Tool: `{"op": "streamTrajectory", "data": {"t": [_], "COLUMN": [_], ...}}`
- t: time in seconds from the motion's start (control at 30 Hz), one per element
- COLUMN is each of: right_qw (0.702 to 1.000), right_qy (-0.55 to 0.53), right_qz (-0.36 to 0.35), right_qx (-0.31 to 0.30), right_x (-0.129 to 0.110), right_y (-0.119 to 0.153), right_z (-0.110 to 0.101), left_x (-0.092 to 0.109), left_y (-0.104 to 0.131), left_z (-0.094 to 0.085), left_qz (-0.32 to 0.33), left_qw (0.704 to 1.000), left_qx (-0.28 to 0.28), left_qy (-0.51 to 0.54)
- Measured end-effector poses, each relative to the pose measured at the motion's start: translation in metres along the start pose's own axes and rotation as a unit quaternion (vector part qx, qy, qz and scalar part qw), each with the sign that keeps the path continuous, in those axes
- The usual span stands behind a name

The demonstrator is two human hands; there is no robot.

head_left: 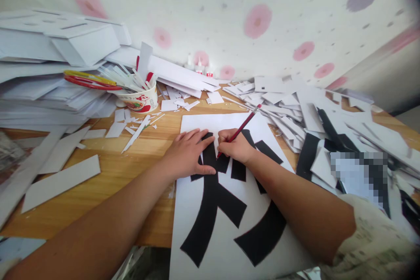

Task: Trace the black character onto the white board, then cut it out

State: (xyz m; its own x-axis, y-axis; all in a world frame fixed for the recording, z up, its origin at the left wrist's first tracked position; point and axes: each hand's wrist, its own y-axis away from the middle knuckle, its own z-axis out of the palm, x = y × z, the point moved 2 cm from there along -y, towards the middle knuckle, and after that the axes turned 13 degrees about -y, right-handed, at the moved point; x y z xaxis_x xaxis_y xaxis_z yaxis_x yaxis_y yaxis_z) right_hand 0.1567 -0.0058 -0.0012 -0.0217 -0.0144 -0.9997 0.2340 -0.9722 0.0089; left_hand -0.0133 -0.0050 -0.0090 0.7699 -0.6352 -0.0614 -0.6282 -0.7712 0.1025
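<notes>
A large white sheet (226, 245) lies in front of me and reaches past the table's near edge. On it rests a black cut-out character shape (204, 214) with broad curved strokes. My left hand (188, 153) lies flat over the upper left of the black shape, fingers spread, pressing on it. Gripped in my right hand (238, 146) is a dark red pencil (245, 122), its tip at the edge of the black shape near my left thumb. My hands and right forearm cover part of the shape.
A paper cup (141, 99) at the back left holds white strips and scissors (92, 81) with yellow and red handles. White boards (29, 92) are stacked at the left. White offcuts (278, 96) and black pieces (308, 155) crowd the right. Small bottles (199, 68) stand by the wall.
</notes>
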Motion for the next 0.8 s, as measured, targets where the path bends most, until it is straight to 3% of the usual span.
{"op": "streamTrajectory", "data": {"t": [0.27,0.47,0.53,0.8], "right_qw": [1.0,0.983,0.978,0.986], "right_qy": [-0.017,-0.022,-0.009,0.049], "right_qz": [0.005,-0.05,-0.051,-0.036], "right_qx": [0.016,0.178,0.202,0.158], "right_x": [0.006,0.016,0.018,0.015], "right_y": [0.0,-0.018,-0.021,-0.017], "right_z": [-0.001,-0.026,-0.032,-0.027], "left_x": [0.0,0.0,0.001,-0.001], "left_y": [0.001,0.003,0.003,0.002], "left_z": [0.0,-0.005,-0.006,-0.001], "left_qz": [0.002,-0.004,-0.004,0.009], "left_qw": [1.0,1.0,1.0,1.0], "left_qx": [0.003,-0.015,-0.015,-0.001], "left_qy": [0.002,-0.006,-0.007,0.003]}}
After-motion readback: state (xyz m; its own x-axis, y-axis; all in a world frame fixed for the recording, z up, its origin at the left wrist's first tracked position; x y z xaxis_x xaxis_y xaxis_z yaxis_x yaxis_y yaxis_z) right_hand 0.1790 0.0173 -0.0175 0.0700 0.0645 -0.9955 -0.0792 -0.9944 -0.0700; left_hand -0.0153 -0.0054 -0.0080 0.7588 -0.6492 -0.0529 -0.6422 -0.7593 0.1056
